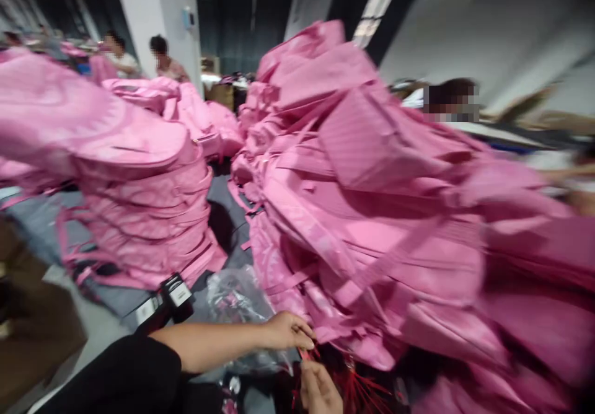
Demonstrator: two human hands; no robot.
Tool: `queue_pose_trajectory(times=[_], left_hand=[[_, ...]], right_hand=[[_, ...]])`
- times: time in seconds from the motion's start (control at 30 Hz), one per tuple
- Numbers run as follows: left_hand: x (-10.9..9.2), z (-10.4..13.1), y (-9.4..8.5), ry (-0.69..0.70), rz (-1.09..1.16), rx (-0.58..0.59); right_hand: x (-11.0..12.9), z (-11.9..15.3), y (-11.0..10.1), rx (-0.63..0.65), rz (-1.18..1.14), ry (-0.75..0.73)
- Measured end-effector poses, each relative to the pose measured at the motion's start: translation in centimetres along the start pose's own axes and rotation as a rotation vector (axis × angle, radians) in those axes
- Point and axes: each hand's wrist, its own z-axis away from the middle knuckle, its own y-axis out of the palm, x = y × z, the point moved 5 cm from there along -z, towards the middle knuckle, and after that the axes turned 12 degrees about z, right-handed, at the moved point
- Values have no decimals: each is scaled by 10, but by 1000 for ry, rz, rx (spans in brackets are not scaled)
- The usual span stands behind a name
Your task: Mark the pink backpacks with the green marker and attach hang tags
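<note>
Low at the bottom centre, my left hand (289, 331) is closed in a pinch, its fingertips at the edge of the pink bags. My right hand (320, 389) is just below, with its fingers pinched together too. A thin red string (307, 354) shows between the two sets of fingertips; its exact form is blurred. To the right of my right hand spreads a bunch of red strings (360, 390). A clear plastic bag (237, 296) with small pink and dark pieces inside lies beside my left forearm. Black hang tags with white labels (178, 293) lie to its left.
A large heap of pink backpacks (372, 215) rises in front and to the right. On the left stands a neat stack of pink backpacks (144, 209) on the grey table surface (227, 200). Several people work further back, near a white pillar (155, 17).
</note>
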Motion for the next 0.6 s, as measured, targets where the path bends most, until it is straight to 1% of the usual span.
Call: queue_pose_trajectory(times=[0.07,0.17,0.23,0.27,0.3,0.37,0.43,0.5,0.53,0.6], left_hand=[[-8,34,-47,121,64,-118],[-20,87,-114,275,101,-330],[-30,124,-154,370,105,-472],[-36,143,-173,416,105,-541],[-41,163,-192,455,106,-610],[-50,204,-231,509,98,-745],[-56,245,-270,522,62,-876],[-62,283,-306,507,-17,-987],[-66,298,-322,494,-72,-1024],[-75,317,-348,457,-205,-1052]], right_hand=[[14,-1,47,147,77,-19],[36,4,124,422,186,-55],[56,10,171,576,272,-146],[68,13,191,618,317,-219],[82,15,211,638,360,-300],[110,18,250,635,432,-454],[133,19,293,617,483,-558],[147,16,339,621,513,-607],[151,14,363,625,525,-620],[155,9,406,620,540,-636]])
